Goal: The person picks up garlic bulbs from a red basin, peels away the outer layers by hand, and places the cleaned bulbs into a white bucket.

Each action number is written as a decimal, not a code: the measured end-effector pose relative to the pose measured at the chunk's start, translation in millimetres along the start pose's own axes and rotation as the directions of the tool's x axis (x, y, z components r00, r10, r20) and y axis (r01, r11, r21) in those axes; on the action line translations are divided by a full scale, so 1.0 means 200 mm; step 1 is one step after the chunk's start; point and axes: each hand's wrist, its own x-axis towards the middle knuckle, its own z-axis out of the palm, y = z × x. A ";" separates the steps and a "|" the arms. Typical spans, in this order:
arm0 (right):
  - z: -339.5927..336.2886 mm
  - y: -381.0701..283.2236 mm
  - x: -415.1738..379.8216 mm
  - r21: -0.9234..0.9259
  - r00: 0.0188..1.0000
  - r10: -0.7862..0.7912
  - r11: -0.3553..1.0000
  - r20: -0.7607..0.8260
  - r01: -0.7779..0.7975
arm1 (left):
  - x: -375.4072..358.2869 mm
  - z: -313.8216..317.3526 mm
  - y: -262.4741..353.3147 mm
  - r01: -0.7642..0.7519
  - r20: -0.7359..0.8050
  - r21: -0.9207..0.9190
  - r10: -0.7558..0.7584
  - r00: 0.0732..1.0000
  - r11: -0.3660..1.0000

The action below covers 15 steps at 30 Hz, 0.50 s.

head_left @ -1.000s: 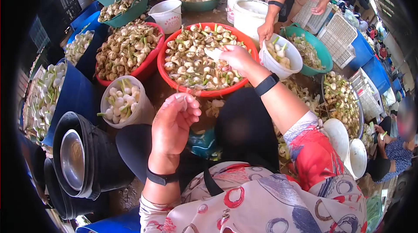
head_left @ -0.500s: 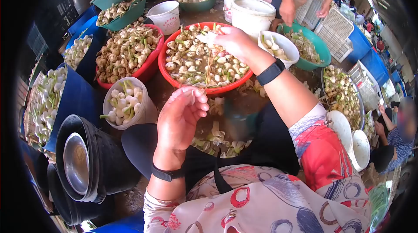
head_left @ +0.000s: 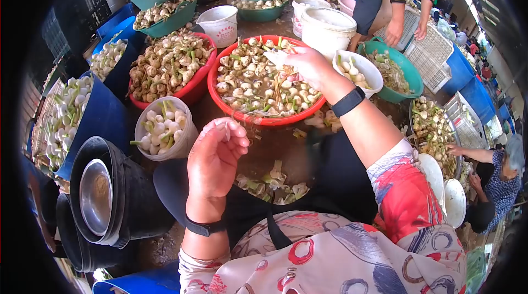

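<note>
My left hand (head_left: 216,154) is raised near the close rim of a red basin (head_left: 214,95), palm turned sideways, fingers half curled and apart. Thin pale scraps blur near its fingertips. Over the right part of the basin my right hand (head_left: 309,67) reaches with fingers stretched out. A bright white patch shows at its fingertips; what it is I cannot tell. Garlic bulbs (head_left: 250,82) with short green stems lie in murky water in the basin. Left of it, a white bucket (head_left: 188,139) holds cleaner white garlic bulbs (head_left: 163,129).
A second red basin (head_left: 207,71) is heaped with unpeeled garlic. Black buckets (head_left: 144,206) stand at left. Behind are white buckets (head_left: 329,33) and stacked green basins (head_left: 165,22). Another person's hand (head_left: 394,31) is over a green basin (head_left: 410,71). Peelings (head_left: 275,181) litter the floor.
The view has shifted, so most things sit slightly further right and lower. My left hand is lower and further from the red basin. My right hand stays over the basin.
</note>
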 end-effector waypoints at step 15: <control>-0.07 -0.02 -0.13 0.047 0.996 0.050 0.998 -0.080 -0.046 | 0.01 0.10 -0.09 0.110 -0.026 0.083 -0.108 0.994 0.990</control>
